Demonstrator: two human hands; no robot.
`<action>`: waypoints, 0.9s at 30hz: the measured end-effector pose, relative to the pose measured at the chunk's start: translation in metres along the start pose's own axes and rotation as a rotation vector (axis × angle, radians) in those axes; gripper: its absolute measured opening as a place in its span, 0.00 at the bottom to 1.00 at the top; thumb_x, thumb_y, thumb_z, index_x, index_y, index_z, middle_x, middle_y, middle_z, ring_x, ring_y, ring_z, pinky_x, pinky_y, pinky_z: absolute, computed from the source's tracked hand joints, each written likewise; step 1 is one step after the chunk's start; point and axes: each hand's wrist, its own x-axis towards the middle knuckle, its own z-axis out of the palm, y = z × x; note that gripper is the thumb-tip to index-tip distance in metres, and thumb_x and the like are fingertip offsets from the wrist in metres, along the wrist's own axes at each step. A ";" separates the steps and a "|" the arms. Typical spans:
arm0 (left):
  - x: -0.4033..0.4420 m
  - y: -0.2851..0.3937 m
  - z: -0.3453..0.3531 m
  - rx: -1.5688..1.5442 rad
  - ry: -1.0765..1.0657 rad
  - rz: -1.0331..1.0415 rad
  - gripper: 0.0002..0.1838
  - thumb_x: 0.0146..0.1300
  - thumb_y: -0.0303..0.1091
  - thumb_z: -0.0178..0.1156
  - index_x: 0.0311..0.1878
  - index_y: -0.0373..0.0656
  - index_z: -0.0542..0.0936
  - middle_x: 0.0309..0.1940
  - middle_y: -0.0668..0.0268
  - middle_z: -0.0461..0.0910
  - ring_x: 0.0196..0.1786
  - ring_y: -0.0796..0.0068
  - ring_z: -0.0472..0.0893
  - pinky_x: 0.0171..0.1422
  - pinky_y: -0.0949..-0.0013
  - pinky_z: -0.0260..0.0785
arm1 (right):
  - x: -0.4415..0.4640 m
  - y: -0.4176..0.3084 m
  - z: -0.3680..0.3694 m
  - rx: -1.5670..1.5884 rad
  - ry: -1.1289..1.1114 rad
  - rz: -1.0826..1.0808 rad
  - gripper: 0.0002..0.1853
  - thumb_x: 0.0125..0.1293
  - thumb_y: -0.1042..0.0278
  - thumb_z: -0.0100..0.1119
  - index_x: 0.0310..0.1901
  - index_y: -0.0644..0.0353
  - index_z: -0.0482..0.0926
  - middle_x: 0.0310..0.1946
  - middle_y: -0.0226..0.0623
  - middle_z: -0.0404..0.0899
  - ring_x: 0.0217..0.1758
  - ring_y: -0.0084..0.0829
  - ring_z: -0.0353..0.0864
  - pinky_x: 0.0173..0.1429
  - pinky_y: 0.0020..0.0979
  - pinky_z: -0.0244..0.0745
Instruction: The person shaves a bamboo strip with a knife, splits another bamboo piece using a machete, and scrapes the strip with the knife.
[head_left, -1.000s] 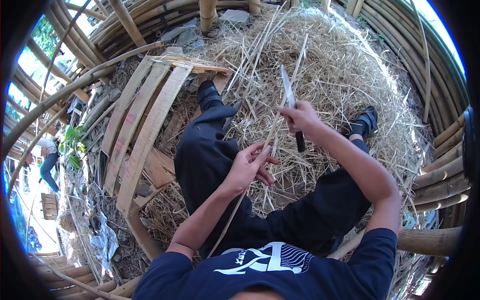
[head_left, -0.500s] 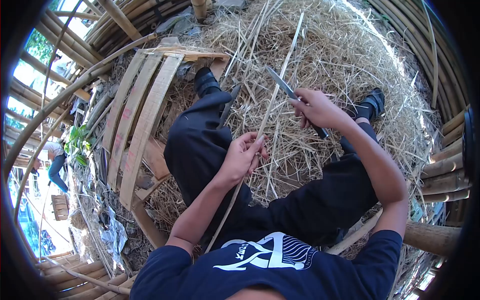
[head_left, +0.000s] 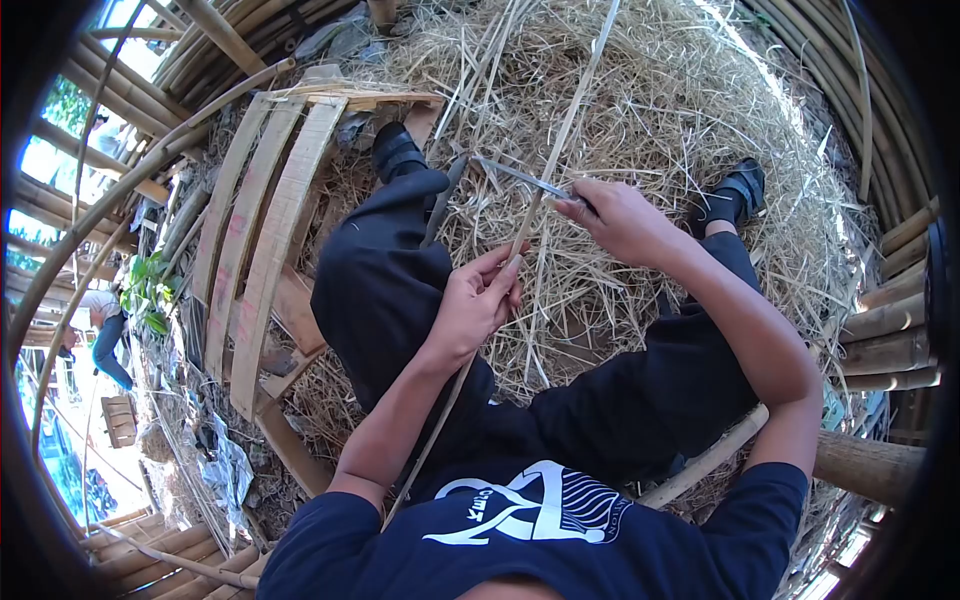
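A long, thin bamboo strip [head_left: 567, 128] runs from the straw at the top, through my left hand [head_left: 478, 305], down past my lap. The fingers of that hand are closed around it near its middle. My right hand [head_left: 622, 222] is wrapped round the handle of a knife [head_left: 515, 174], and the handle is mostly hidden by the fingers. The blade lies across the strip just above my left hand, its tip pointing left; contact looks likely, but I cannot be sure. A dark, narrow, blade-like thing [head_left: 446, 200] is beside my left knee.
Straw and shavings [head_left: 640, 110] cover the ground between and beyond my legs. A slatted wooden crate [head_left: 285, 235] stands at my left. Bamboo poles [head_left: 868, 465] surround the spot. Another person [head_left: 108, 335] is bent over outside at far left.
My right hand has moved slightly left, and the knife has swung from steeply slanted beside the strip to nearly level across it. My left hand keeps its hold, shifted slightly left and up.
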 end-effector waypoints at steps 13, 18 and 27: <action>0.001 0.000 -0.002 0.014 0.068 -0.021 0.14 0.73 0.33 0.50 0.54 0.32 0.74 0.28 0.64 0.79 0.10 0.90 0.62 0.14 0.84 0.52 | -0.005 -0.020 0.006 -0.048 -0.094 0.024 0.21 0.71 0.49 0.47 0.36 0.63 0.75 0.22 0.50 0.77 0.30 0.54 0.77 0.37 0.51 0.68; -0.001 -0.001 -0.003 -0.030 0.042 0.027 0.14 0.74 0.33 0.49 0.55 0.33 0.74 0.25 0.67 0.77 0.10 0.91 0.60 0.14 0.84 0.50 | -0.006 -0.020 0.012 -0.040 -0.116 -0.031 0.19 0.71 0.51 0.47 0.36 0.62 0.75 0.22 0.50 0.76 0.30 0.53 0.78 0.37 0.51 0.69; 0.000 -0.002 -0.004 0.028 0.073 0.080 0.13 0.74 0.31 0.48 0.55 0.36 0.76 0.25 0.69 0.76 0.11 0.92 0.60 0.14 0.84 0.48 | -0.010 -0.032 0.021 -0.044 -0.211 -0.109 0.14 0.72 0.58 0.46 0.35 0.61 0.70 0.23 0.50 0.74 0.32 0.54 0.75 0.35 0.50 0.65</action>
